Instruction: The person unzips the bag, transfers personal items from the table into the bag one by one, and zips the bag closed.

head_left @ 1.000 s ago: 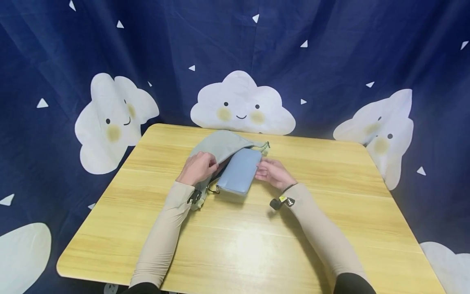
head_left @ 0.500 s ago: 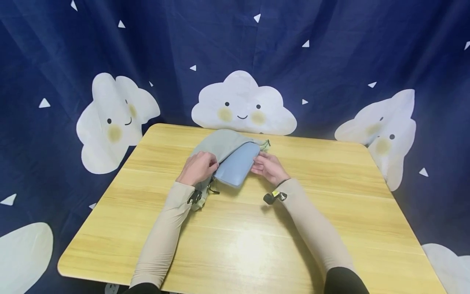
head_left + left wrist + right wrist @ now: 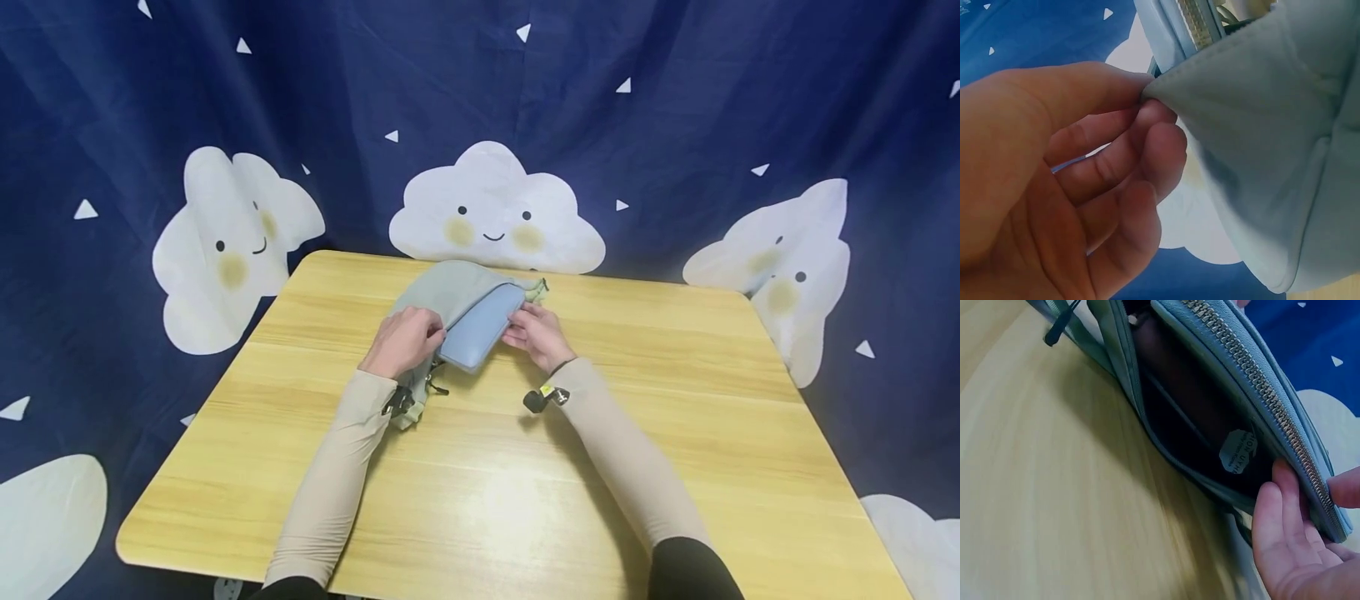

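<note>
A pale grey-green crossbody bag (image 3: 450,289) lies on the table with its mouth unzipped. My left hand (image 3: 407,340) pinches the edge of its opening between thumb and forefinger, lifting the fabric (image 3: 1254,119). In my right hand (image 3: 537,337), a blue zip-around wallet (image 3: 480,332) is gripped by one end, thumb on one side and fingers on the other. Part of the wallet is inside the bag's mouth, hidden behind the raised fabric. Its metal zipper (image 3: 1260,384) runs along the edge in the right wrist view. A white label (image 3: 1238,451) shows in the dark interior.
The wooden table (image 3: 480,483) extends around the bag, its far edge close behind it. A navy curtain (image 3: 345,100) with white clouds hangs beyond. A black zipper pull (image 3: 1060,328) dangles from the bag, and its strap (image 3: 408,417) lies near my left wrist.
My right hand has moved left and away from me, pushing the wallet deeper into the bag's opening. The left hand stays at the bag's edge.
</note>
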A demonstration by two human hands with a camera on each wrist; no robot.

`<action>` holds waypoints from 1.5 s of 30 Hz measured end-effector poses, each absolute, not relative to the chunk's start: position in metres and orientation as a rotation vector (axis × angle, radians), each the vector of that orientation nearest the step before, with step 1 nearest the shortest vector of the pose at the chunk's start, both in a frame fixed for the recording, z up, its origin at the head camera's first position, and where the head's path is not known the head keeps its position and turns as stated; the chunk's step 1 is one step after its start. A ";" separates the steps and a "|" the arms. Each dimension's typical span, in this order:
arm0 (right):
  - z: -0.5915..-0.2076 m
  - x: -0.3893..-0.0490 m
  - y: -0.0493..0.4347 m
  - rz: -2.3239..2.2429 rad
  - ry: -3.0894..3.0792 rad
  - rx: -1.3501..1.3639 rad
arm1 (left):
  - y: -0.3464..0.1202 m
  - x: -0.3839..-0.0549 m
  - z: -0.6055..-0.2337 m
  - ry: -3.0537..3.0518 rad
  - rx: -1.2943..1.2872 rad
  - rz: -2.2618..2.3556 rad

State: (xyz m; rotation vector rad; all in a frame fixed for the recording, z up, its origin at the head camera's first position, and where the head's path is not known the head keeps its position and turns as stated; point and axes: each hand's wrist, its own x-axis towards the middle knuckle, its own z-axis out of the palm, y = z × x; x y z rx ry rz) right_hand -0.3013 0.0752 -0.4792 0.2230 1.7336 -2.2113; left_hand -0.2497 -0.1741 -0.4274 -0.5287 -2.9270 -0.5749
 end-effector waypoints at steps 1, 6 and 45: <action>-0.478 -0.302 0.073 -2.213 1.735 0.218 | -0.174 -0.250 -0.427 -2.925 -0.529 -0.573; -0.478 -0.301 0.061 -2.232 1.719 0.238 | -0.175 -0.250 -0.428 -2.917 -0.535 -0.559; -0.484 -0.252 0.069 -2.324 1.135 0.146 | -0.172 -0.250 -0.427 -2.924 -0.542 -0.567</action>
